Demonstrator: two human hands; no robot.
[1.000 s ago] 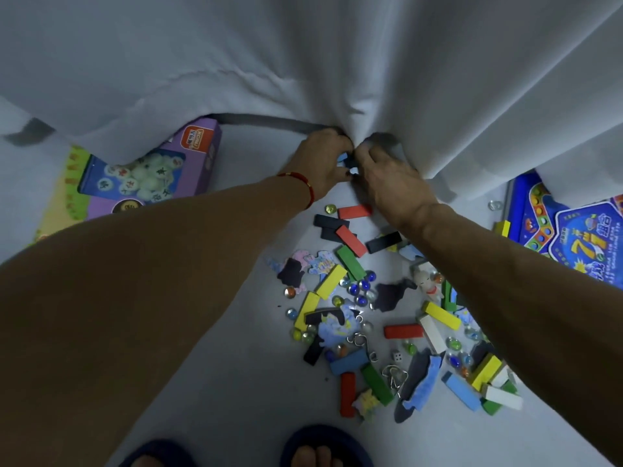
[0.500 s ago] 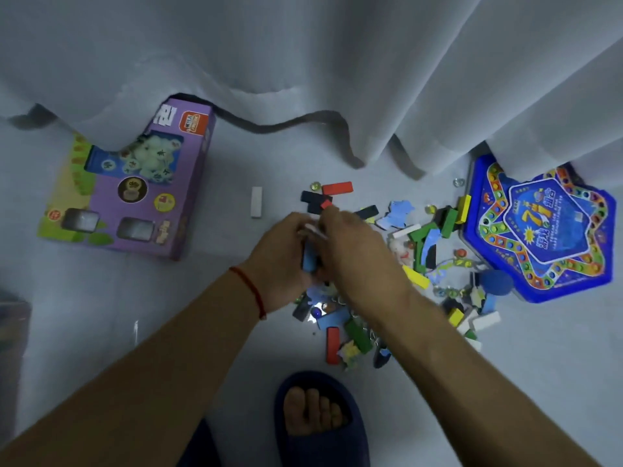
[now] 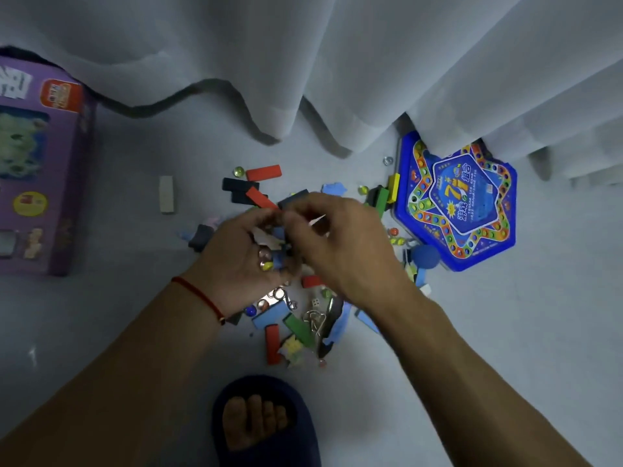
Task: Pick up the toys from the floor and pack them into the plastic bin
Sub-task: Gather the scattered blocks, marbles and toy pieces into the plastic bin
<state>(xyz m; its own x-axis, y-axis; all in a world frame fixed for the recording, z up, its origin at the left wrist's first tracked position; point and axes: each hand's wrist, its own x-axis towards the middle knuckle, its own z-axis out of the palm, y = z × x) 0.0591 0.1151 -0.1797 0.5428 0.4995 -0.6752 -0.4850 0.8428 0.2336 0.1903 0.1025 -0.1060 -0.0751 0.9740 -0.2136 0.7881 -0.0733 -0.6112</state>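
Scattered toys (image 3: 296, 325) lie on the grey floor: coloured wooden blocks, glass marbles, puzzle pieces, metal rings and a die. My left hand (image 3: 236, 261) is cupped palm up above the pile and holds marbles and small blue pieces (image 3: 278, 261). My right hand (image 3: 340, 244) hovers beside it, fingers curled and pinching a thin white piece (image 3: 317, 220) over the left palm. No plastic bin is in view.
A purple toy box (image 3: 43, 170) lies at the left. A blue hexagonal game board (image 3: 462, 200) sits at the right, partly under the white curtain (image 3: 337, 62). A lone white block (image 3: 166, 194) lies apart. My slippered foot (image 3: 263, 423) stands below the pile.
Both hands came back from the curtain's hem to above the toy pile. The view pulled back and shifted right, and the left palm now shows marbles and small pieces.
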